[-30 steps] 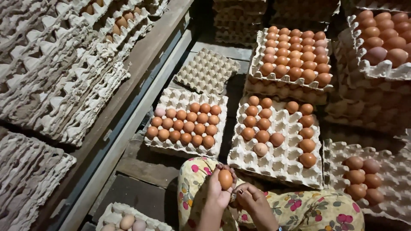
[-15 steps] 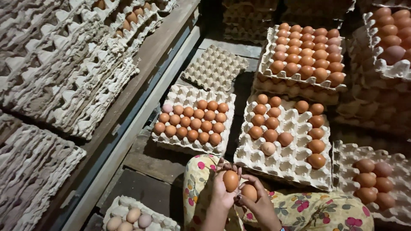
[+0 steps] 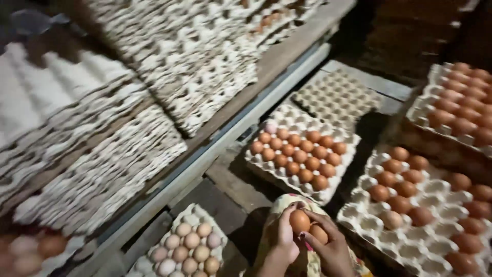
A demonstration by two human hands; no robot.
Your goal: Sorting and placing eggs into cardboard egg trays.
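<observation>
Head view: left hand grip around brown egg.

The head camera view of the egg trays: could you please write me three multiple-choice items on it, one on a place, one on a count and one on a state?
1. Where does the tray of pale eggs lie?
A. bottom, left of the hands
B. top right
C. on the shelf

2. How many eggs do the hands hold?
A. none
B. two
C. five

3. How full is the tray behind the hands?
A. empty
B. only one egg
C. mostly filled

Answers:
1 A: it sits low, left of the left hand.
2 B: one brown egg in the left hand, another in the right hand.
3 C: only edge cups are bare.
</observation>
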